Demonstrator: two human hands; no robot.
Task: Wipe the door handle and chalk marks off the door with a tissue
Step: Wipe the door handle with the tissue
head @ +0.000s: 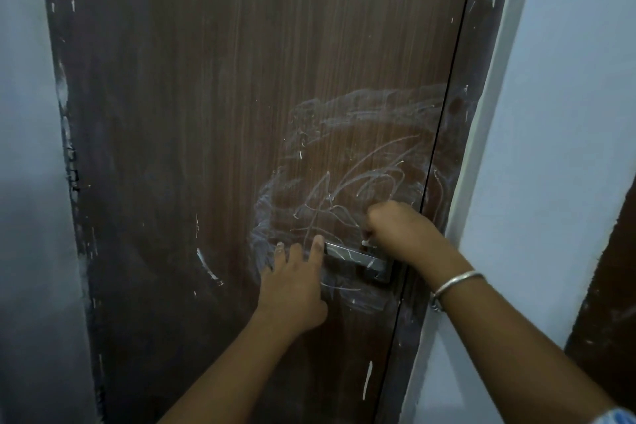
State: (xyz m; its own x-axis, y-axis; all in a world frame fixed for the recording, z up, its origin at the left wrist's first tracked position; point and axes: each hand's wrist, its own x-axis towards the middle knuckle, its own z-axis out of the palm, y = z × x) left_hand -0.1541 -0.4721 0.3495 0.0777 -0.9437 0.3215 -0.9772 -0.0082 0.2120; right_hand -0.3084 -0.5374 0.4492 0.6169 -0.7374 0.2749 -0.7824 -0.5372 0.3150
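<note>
your right hand (pixel 402 231) pinches a small white tissue wad (pixel 365 244) at the grey metal door handle (pixel 358 260) near the right edge of the brown wooden door (pixel 206 113), left hand (pixel 292 282) spread flat alongside; so small a wad risks smearing the white chalk scribbles (pixel 344 189).

Door: the brown wood-grain door (pixel 223 113) stands between the pale painted wall (pixel 24 148) on the left and the dark door frame (pixel 457 148) on the right.
Chalk: the white chalk scribbles (pixel 361 182) lie on the door's right half, above and around the handle.
Handle: the flat metal door handle (pixel 358 260) sits near the door's right edge.
Left: the left hand (pixel 292 282) lies flat on the door, its index fingertip at the handle's left end.
Right: the right hand (pixel 402 231), above the handle, pinches a small white piece (pixel 365 243) just over the handle's top edge.
</note>
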